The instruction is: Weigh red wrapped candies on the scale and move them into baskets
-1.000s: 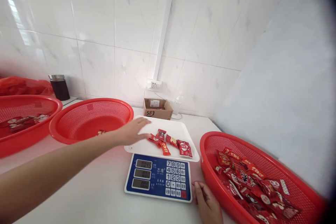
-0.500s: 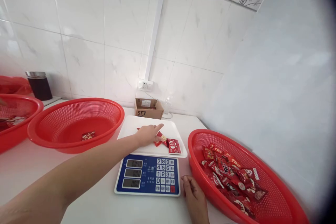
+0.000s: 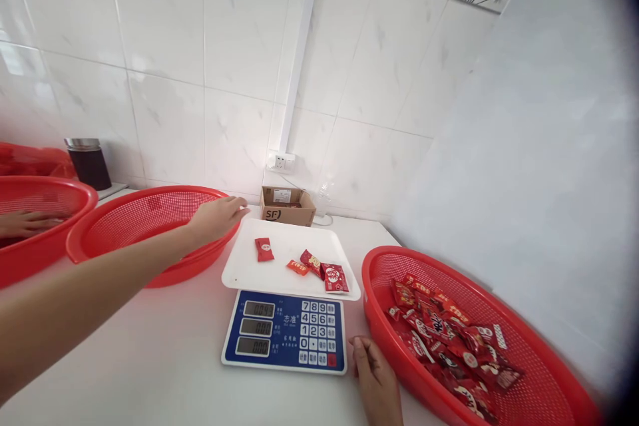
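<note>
My left hand [image 3: 219,216] hovers above the right rim of the middle red basket [image 3: 150,196], fingers stretched out and nothing visible in them. My forearm crosses that basket and hides part of its inside. Beside the hand, the white tray of a scale [image 3: 249,276] bears a small red packet [image 3: 264,249] at the left. An orange-red packet [image 3: 298,267], a dark red packet [image 3: 310,261] and a larger red packet [image 3: 335,277] lie close together at its right. Next to the scale's blue keypad panel [image 3: 284,336], my right hand [image 3: 374,376] rests on the table, fingers curled in, no object visible.
At right, a large red basket [image 3: 372,273] holds many red snack packets [image 3: 449,339]. A co-worker's hand [image 3: 30,223] reaches into the far-left red basket [image 3: 82,193]. Behind stand a cardboard box [image 3: 289,215] and a dark jar [image 3: 90,166], near a wall socket [image 3: 281,161].
My left hand has moved left, off the tray, uncovering the packets there. The scale's top reading has changed. My right hand stays beside the scale. A co-worker's hand shows more in the far-left basket.
</note>
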Tool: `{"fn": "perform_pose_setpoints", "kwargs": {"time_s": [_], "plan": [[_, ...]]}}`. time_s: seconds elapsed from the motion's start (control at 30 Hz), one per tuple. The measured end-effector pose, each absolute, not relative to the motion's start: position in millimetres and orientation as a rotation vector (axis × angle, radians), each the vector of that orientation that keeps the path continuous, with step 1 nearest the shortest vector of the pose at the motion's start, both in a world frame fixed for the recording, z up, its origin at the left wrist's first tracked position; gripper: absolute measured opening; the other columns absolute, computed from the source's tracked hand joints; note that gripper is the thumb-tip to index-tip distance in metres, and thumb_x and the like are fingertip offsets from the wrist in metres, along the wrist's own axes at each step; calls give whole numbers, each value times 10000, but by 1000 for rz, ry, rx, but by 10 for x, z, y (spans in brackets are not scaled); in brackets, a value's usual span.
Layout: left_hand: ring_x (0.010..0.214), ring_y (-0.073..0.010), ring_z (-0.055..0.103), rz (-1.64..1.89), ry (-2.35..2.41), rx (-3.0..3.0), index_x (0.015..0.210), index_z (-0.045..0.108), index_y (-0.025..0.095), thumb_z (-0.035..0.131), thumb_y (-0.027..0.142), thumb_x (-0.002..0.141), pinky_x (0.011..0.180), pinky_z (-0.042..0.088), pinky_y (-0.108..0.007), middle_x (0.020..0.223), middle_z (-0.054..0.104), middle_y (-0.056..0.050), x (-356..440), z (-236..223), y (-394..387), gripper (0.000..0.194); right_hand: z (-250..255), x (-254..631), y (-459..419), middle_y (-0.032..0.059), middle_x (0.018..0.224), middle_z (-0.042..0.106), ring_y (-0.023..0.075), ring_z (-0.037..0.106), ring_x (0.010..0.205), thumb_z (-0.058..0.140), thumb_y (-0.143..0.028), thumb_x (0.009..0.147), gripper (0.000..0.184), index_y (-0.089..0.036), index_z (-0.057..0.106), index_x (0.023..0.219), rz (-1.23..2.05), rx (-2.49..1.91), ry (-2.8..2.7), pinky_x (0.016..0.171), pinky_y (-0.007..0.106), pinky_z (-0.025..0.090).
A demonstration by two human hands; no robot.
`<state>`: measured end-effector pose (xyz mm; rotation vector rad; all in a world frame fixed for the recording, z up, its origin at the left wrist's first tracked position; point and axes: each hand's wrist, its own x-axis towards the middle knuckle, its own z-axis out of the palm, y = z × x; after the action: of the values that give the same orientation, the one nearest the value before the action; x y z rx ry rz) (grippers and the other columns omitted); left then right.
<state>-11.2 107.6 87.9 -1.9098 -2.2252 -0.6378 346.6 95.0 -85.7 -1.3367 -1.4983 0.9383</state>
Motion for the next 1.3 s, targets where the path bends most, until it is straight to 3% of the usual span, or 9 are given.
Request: {"fn": "perform_pose_setpoints", "kwargs": {"time_s": [0.13,0.23,0.33,0.5,0.63,0.77,0.9,1.03,1.3], "plan": [[864,-258,556,-435,-2303,-1835,895,578,174,231,442,891,701,410,-359,979,637,-106,-533,876,783,439,-851,3472,952,-31,505,423,139,427,491,455,-708,685,536,-185,570,658,934,-1343,-1517,477,242,360],[881,-265,559,-318,-2321,-1886,869,604,160,251,444,884,850,383,-438,914,655,-107,-605,810,735,453,-821,3462,945,-30,503,420,138,426,488,455,-710,683,531,-191,553,629,936,-1334,-1527,475,242,358],[1084,-259,504,-301,-2281,-2011,1029,593,181,251,457,885,993,295,-420,1119,617,-92,-382,726,823,462,-784,3445,930,-33,499,409,134,408,481,455,-712,679,527,-196,538,609,942,-1339,-1525,466,243,350],[1120,-290,514,-263,-2314,-2268,1355,334,287,200,639,822,847,435,-423,1309,499,-108,376,533,1042,653,-766,3434,913,-35,509,410,135,409,488,461,-700,689,517,-192,550,642,942,-1340,-1497,465,242,348],[1285,-365,330,-221,-2315,-2405,1415,188,301,205,735,749,958,314,-565,1460,285,-140,898,410,1248,796,-788,3430,922,-38,513,404,135,412,492,461,-691,697,515,-186,554,656,941,-1322,-1481,473,244,353],[1329,-357,247,-256,-2249,-2508,1418,140,330,156,758,729,985,221,-630,1502,176,-119,1292,359,1465,811,-820,3427,939,-40,518,400,130,401,491,466,-660,717,491,-181,558,658,950,-1300,-1478,465,239,344],[1301,-358,282,-319,-2090,-2581,1360,310,320,217,770,709,977,212,-636,1438,323,-133,1584,309,1580,797,-833,3423,947,-38,516,406,121,385,484,478,-630,729,463,-181,547,635,928,-1283,-1475,443,228,323],[1140,-354,441,-374,-1971,-2597,1141,542,224,338,769,675,925,319,-564,1185,545,-163,1643,279,1667,745,-829,3417,941,-41,517,395,116,376,484,470,-629,734,465,-181,531,629,941,-1288,-1471,443,223,319],[974,-295,562,-636,-2059,-2478,1007,494,190,506,486,750,742,451,-388,1020,617,-138,1359,293,1818,392,-792,3410,928,-44,532,376,122,376,504,460,-666,716,486,-189,509,635,986,-1302,-1470,466,229,329]]}}
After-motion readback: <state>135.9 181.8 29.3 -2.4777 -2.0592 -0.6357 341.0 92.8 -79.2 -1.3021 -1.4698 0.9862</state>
